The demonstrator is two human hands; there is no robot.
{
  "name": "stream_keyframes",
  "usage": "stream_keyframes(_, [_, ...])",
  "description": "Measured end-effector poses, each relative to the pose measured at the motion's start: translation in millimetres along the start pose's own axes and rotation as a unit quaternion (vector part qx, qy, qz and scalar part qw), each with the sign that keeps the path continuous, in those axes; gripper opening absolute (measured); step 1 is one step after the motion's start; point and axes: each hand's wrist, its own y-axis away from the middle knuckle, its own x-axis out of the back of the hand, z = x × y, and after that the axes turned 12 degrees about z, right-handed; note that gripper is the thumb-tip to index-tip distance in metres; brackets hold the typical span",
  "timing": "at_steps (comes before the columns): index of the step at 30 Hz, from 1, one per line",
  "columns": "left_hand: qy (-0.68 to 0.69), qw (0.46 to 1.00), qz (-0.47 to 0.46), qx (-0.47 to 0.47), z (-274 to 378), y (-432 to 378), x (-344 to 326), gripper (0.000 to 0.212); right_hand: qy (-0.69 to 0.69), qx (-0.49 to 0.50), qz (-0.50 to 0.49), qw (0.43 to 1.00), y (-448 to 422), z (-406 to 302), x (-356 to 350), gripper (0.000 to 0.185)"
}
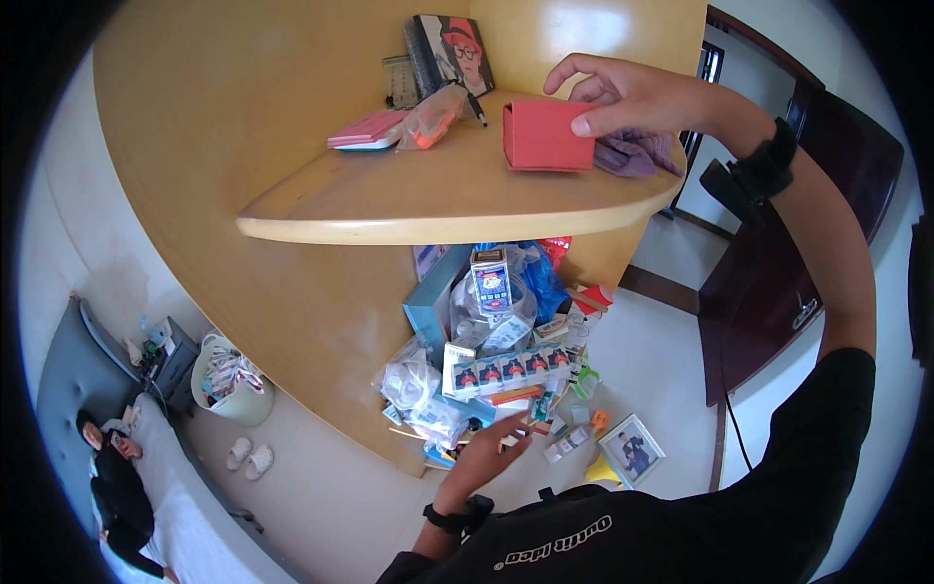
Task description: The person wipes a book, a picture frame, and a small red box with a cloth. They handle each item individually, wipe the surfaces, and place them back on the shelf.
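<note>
At the right end of the wooden shelf [438,212], my right hand [627,95] grips a red box [551,137], its thumb on the front and the other fingers above and behind. A crumpled purple cloth [635,152] lies beside the box. My left hand [489,456] is lower down with its fingers apart, holding nothing visible, over a pile of small items. Farther left on the shelf are a stack of pink items [368,129], a plastic bag with something orange in it [434,120], a black pen [476,108] and an upright picture [463,55].
Below the shelf are a clear plastic jar [474,321], a blue-white box [491,283], a row of small packs [511,371], plastic bags [412,387] and a framed photo [631,451]. A person [120,482] lies on a bed at left, near a laundry basket [237,401] and white clogs [259,461].
</note>
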Motion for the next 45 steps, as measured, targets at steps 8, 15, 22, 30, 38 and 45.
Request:
stream_keyframes(8, [0.223, 0.957, 0.117, -0.14, 66, -22, 45, 0.034, -0.055, 0.062, 0.056, 0.995, 59, -2, 3, 0.049])
stream_keyframes(15, [0.564, 0.816, -0.122, 0.034, 98, -45, -18, 0.08, -0.067, 0.116, 0.092, 0.987, 160, 4, -72, 0.054])
stream_keyframes(22, [0.651, 0.699, -0.213, 0.206, 64, -62, -104, 0.081, -0.056, -0.051, 0.127, 0.989, 248, 61, -177, 0.06])
stream_keyframes(30, [0.638, 0.717, -0.116, 0.256, 27, -43, -159, 0.084, -0.177, -0.234, 0.323, 0.9, 312, 73, -244, 0.069])
stream_keyframes(38, [0.598, 0.741, -0.146, 0.269, 18, -28, -192, 0.087, -0.466, -0.332, 0.35, 0.741, 324, 90, -229, 0.043])
stream_keyframes(45, [0.613, 0.737, -0.176, 0.223, 22, -11, -203, 0.08, -0.518, -0.335, 0.335, 0.712, 329, 103, -217, 0.026])
